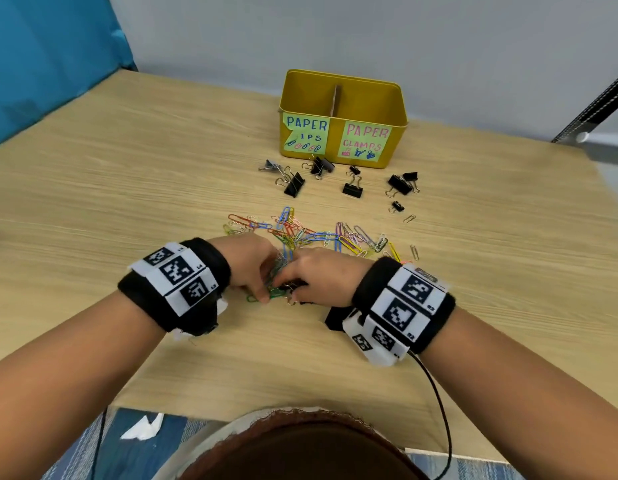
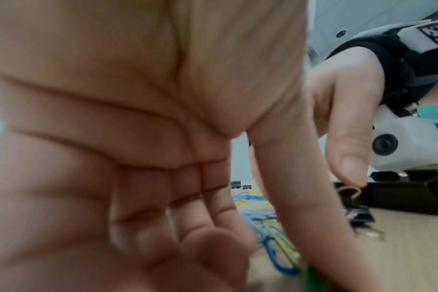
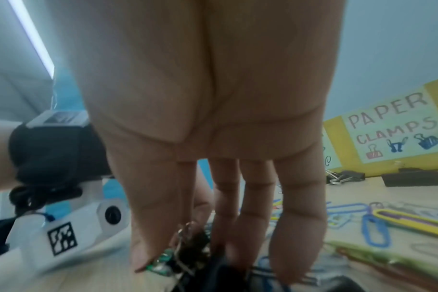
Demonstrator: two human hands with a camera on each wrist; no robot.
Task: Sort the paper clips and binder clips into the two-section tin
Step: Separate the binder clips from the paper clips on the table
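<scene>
At 6 o'clock on the table point(image 1: 127, 202), both hands work one tangle. The left hand point(image 1: 246, 263) pinches green paper clips point(image 1: 271, 289); the right hand point(image 1: 321, 275) curls its fingers onto a small binder clip point(image 1: 293, 285), probably to pull the two kinds apart. Toward 12 o'clock lie the loose paper clips point(image 1: 314, 233), then the scattered binder clips point(image 1: 352, 188). Farthest stands the yellow tin point(image 1: 342, 116), its labels facing the person: left section clips, right section clamps.

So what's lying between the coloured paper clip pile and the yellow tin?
Scattered black binder clips on the table, between paper clip pile and tin; head view.
</scene>
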